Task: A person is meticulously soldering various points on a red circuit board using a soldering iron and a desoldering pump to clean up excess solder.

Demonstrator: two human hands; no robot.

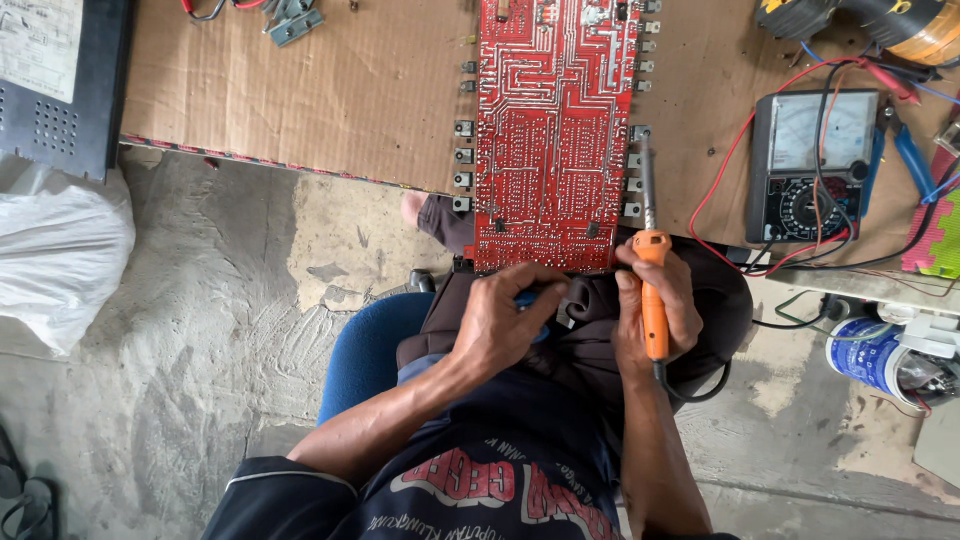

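Observation:
A long red circuit board lies solder side up, from the cardboard sheet down to my lap. My right hand grips an orange-handled soldering iron. Its metal tip points away along the board's right edge, beside the black components mounted there. My left hand rests on my dark trousers just below the board's near edge, fingers curled around a small blue thing that is mostly hidden.
An analog multimeter with red and black leads lies right of the board. A black box sits at far left above a white bag. A paint can stands at right. Concrete floor below; blue seat under me.

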